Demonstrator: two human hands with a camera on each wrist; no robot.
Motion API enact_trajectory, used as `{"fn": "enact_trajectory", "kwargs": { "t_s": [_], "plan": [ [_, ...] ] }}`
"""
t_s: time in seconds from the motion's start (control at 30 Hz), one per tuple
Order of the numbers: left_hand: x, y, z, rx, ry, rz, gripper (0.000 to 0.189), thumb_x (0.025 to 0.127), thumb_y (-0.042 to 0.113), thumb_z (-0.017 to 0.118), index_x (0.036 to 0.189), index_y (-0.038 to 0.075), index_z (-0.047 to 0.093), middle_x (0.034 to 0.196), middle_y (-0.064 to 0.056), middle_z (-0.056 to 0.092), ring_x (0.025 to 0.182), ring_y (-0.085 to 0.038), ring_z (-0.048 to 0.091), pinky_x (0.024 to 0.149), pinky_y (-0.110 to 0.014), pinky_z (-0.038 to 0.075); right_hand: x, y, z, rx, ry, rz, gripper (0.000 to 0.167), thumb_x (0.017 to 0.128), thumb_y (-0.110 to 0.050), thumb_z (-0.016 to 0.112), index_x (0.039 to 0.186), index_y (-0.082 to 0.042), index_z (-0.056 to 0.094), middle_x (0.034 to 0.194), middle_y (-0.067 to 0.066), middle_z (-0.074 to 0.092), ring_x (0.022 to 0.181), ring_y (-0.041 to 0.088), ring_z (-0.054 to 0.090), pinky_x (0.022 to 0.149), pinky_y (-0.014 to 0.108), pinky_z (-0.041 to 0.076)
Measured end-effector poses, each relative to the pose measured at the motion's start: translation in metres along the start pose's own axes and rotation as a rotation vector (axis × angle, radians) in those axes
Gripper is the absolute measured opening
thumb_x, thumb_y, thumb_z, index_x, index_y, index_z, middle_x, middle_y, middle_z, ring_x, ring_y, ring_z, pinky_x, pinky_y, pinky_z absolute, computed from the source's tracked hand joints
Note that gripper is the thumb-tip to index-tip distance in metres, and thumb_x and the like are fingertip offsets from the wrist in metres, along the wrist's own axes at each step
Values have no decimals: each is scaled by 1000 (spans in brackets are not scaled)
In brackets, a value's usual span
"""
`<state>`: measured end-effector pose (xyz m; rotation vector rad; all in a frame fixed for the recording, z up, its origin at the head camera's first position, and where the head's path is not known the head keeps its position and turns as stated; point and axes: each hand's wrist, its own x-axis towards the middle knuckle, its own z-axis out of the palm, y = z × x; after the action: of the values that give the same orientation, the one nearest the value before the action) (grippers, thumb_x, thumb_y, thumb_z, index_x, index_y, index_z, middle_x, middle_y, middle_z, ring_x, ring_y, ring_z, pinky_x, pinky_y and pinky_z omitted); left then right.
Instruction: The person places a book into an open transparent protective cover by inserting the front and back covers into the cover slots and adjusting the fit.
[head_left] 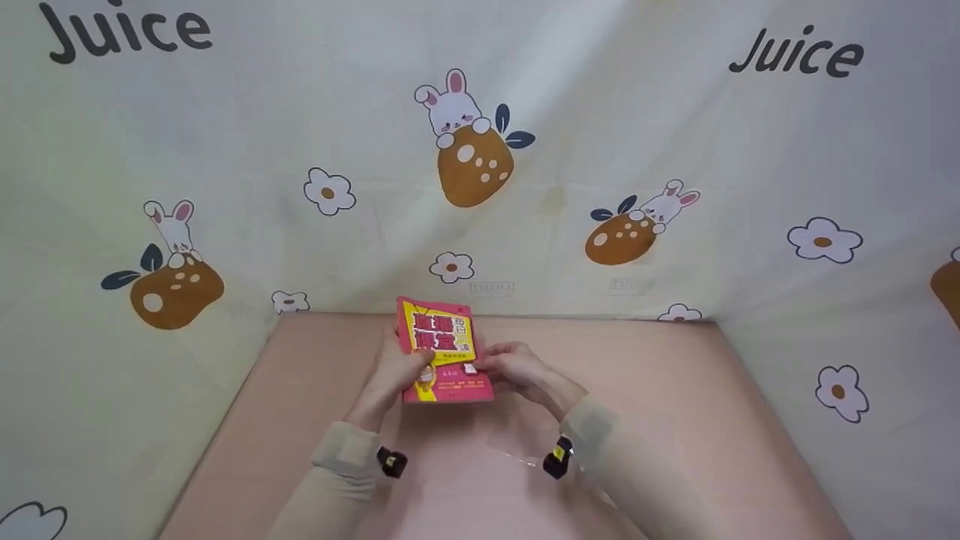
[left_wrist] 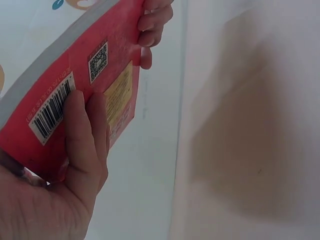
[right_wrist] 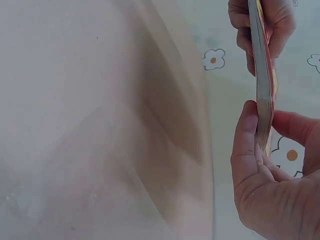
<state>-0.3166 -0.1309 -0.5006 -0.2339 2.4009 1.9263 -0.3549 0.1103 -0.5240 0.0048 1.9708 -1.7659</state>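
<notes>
A thin paperback book (head_left: pixel 446 379) with a pink-red and yellow cover is held up above the table, front cover facing the head camera. My left hand (head_left: pixel 394 367) grips its left side, thumb across the front. In the left wrist view, that hand's fingers (left_wrist: pixel 82 135) lie over the red back cover, touching the barcode (left_wrist: pixel 51 109). At the opposite edge, my right hand (head_left: pixel 517 367) pinches the book. The right wrist view has its thumb (right_wrist: pixel 292 125) on the cover side and its fingers (right_wrist: pixel 245 145) against the back. The closed pages (right_wrist: pixel 261 75) show edge-on.
A pink cloth covers the table (head_left: pixel 315 420). Clear plastic film (head_left: pixel 517 442) lies on it near my right wrist. Behind and at both sides stands a pale curtain (head_left: pixel 375 247) printed with rabbits and flowers. Dark straps with cameras (head_left: pixel 556 457) sit at both wrists.
</notes>
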Motion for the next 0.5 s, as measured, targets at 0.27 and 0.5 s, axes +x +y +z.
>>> {"fn": "enact_trajectory", "kwargs": {
  "t_s": [0.27,0.5],
  "plan": [
    [-2,5,17,3,-20,5,80,104,13,76,167,8,28,142,-25,64,116,-34,78,93,-41,69,-10,-3,-17,-23,22,-2,46,106,-27,77,144,-1,70,127,16,83,105,24,85,97,42,69],
    [-6,6,30,46,-39,29,76,104,18,79,163,6,33,138,-23,66,113,-30,78,91,-39,68,-19,-4,-33,-24,11,-4,51,104,-29,80,146,-3,69,130,15,84,108,26,86,95,40,70]
  ]
}}
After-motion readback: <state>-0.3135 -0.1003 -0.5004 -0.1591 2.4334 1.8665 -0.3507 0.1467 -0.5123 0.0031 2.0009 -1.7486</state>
